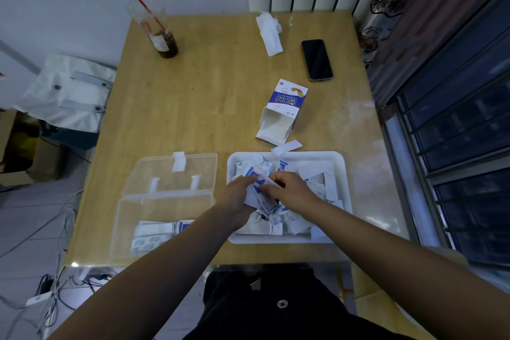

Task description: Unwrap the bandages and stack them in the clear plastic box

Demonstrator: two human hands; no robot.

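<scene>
A white tray (340,174) at the table's near right holds a heap of white-and-blue bandage wrappers (317,185). Over its left half my left hand (238,196) and my right hand (289,188) both pinch one wrapped bandage (262,182) between them. To the left stands the clear plastic box (165,201) with its lid tipped open toward the back. Several bandages (157,234) lie stacked in the box's near part.
An opened blue-and-white bandage carton (284,110) lies behind the tray, a loose paper strip (285,147) beside it. Farther back are a black phone (316,59), crumpled white paper (270,32) and a plastic cup with a red straw (160,33). Cables trail on the floor at left.
</scene>
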